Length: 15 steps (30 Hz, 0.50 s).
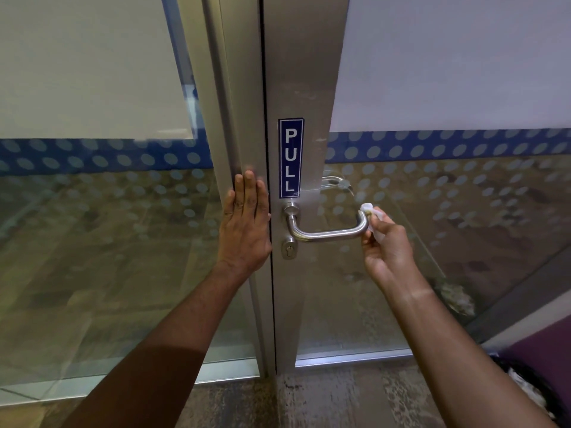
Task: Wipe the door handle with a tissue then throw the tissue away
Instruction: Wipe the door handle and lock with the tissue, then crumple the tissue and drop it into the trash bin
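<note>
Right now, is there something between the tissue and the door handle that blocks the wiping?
No, nothing visible. The right hand already presses the tissue against the far right bend of the handle. The rest of the bar is bare up to its mount. The left hand lies flat on the frame, away from the handle.

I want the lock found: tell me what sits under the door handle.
Under the door handle, a keyhole cylinder is set in the metal door frame. The handle's far tip is hidden by the tissue in the right hand.
</note>
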Tool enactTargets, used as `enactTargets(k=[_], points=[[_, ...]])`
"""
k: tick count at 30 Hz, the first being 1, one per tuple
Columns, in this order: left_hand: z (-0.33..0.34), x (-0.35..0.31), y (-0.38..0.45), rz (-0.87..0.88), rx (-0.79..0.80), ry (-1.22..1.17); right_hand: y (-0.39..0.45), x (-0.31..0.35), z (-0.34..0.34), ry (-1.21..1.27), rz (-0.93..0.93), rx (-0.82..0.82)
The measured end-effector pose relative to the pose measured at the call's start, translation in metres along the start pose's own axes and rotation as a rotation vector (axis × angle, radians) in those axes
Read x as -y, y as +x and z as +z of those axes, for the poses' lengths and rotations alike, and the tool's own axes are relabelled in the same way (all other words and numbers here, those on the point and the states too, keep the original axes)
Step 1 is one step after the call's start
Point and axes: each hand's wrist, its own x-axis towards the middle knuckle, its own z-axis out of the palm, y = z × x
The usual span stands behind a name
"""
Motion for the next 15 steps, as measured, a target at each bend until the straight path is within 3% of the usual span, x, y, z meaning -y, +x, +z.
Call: enactTargets(k=[9,15], points=[[-0.019,-0.021,-0.001,-0.093,0.045,-0.147,-0.011,0.011,-0.003,-0.044,-0.182,0.034],[-0.031,-0.050,0.010,-0.012,0.030,-0.324,-0.022,0.015,-0.019,-0.078,-0.230,0.055]])
